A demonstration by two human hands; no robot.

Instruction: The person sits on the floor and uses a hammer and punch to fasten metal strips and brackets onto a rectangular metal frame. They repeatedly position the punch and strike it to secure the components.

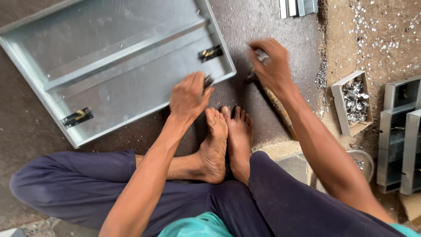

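Observation:
A shallow grey sheet-metal tray panel (109, 66) lies on the floor in front of me, with two dark brackets with brass parts fixed inside it (210, 53) (77, 117). My left hand (189, 95) presses at the panel's near edge, pinching a small dark metal piece (208, 80) there. My right hand (272, 66) is blurred, raised to the right of the panel corner, closed around the top of a wooden-handled hammer (279, 107) whose handle runs down along my forearm. I sit on the floor with my bare feet (226, 140) just below the panel.
A small cardboard box of shiny metal fasteners (354, 102) sits to the right. Several folded metal boxes (401, 131) are stacked at the far right. Metal chips litter the ground (377, 35). A round dish with small parts (363, 161) lies by my right arm. Metal strips (298, 6) lie at top.

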